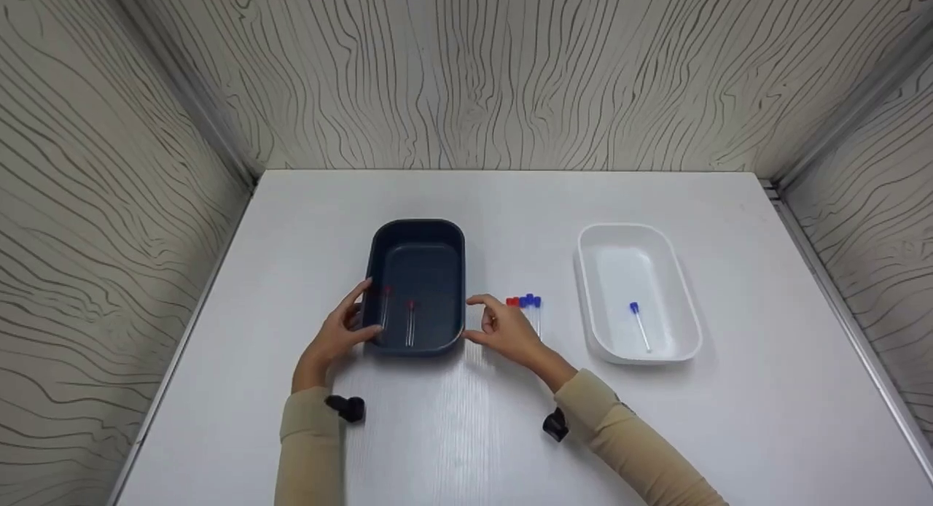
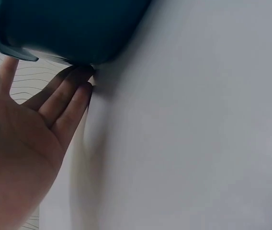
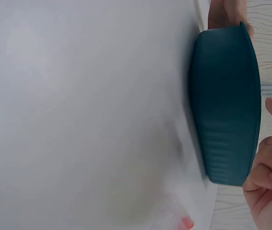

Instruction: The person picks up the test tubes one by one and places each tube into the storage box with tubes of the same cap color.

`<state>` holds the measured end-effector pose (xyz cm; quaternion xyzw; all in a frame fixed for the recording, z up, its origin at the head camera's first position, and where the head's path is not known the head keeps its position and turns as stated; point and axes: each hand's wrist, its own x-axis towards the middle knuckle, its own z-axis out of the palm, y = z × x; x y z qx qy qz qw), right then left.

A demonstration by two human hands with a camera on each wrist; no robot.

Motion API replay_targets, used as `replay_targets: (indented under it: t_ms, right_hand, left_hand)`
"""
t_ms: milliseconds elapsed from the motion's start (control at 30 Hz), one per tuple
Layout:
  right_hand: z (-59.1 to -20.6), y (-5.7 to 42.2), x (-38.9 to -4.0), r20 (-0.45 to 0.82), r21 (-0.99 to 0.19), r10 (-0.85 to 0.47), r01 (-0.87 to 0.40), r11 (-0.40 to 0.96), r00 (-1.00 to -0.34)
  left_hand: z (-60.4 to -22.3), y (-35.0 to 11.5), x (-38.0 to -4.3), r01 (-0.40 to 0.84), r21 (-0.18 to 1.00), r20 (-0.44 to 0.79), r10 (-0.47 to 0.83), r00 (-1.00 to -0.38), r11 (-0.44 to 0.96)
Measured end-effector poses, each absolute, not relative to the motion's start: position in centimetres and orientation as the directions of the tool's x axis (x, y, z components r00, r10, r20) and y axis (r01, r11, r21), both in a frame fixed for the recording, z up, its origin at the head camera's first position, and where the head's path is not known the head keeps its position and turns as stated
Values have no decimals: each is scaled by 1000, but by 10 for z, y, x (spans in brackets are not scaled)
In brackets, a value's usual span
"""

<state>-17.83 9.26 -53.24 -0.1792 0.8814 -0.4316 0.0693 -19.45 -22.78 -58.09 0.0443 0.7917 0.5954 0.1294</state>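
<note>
Dark tray (image 1: 426,269) sits on the worktop (image 1: 459,433), my left hand (image 1: 337,336) gripping its side, my right hand (image 1: 510,335) unclosed by the other; if I lift unevenly, its red-capped tubes (image 1: 410,305) could roll, or my right hand could knock the loose tubes (image 1: 530,298).

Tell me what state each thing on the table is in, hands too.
Dark tray: upright, uncovered
White tray: upright, uncovered
Two red-capped tubes: lying in dark tray
One blue-capped tube: lying in white tray
Other tubes: red- and blue-capped, partly hidden
Left hand: thumb over dark tray's rim
Right hand: partly curled, beside dark tray
</note>
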Motion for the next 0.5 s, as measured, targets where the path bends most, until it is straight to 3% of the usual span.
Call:
replay_targets:
  t_ms: [267,500]
  right_hand:
    - [-544,121,-179,14,-753,-372,-254,607,-928]
    - [-554,141,-179,-43,-757,-304,-167,632,-952]
  left_hand:
    - [-579,-227,-194,-90,952,-157,214,-964,293]
    - [-579,-227,-193,-97,951,-164,214,-963,294]
